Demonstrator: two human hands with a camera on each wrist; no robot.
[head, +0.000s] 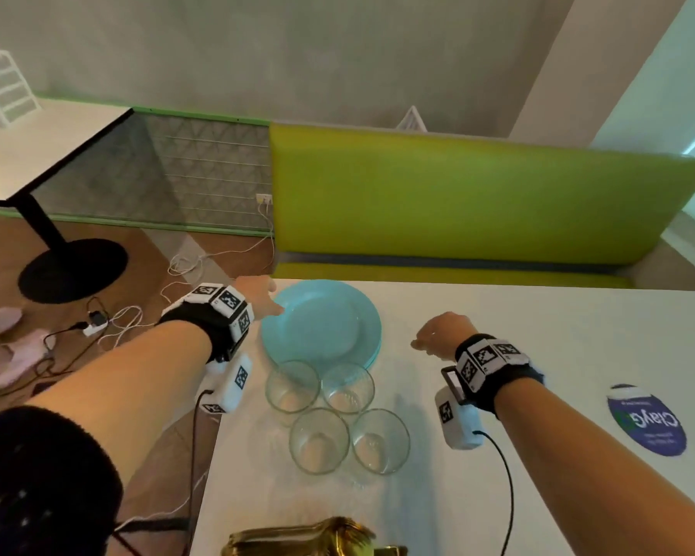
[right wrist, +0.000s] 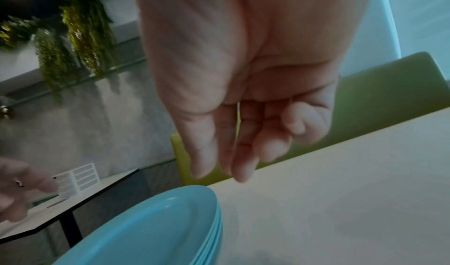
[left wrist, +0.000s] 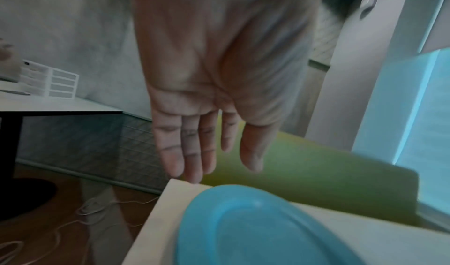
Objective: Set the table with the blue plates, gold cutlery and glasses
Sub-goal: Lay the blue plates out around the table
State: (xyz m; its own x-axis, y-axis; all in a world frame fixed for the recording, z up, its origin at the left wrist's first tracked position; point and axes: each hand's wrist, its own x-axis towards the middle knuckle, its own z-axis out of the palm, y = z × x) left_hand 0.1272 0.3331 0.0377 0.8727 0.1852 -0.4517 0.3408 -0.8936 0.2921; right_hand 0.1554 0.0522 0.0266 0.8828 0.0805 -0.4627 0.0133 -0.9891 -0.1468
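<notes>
The left hand (head: 262,295) hangs over the far-left corner of the white counter (head: 538,355), palm down with its fingers (left wrist: 192,153) straight and together, holding nothing; it sits just above the left rim of the blue plates (head: 322,323), and contact cannot be told. The right hand (head: 444,334) hovers to the right of the stack, apart from it, its fingers (right wrist: 243,153) loosely curled and empty. The plates lie stacked near the counter's far edge; the right wrist view shows several rims one on another. Just nearer the person stand four clear glasses (head: 338,415), upright in two rows, the far pair just beside the stack. The gold cutlery (head: 314,535) lies in a heap at the near edge. A round blue sticker (head: 644,421) sits on the counter to the right. Beyond the counter runs a green bench back (head: 478,202).
</notes>
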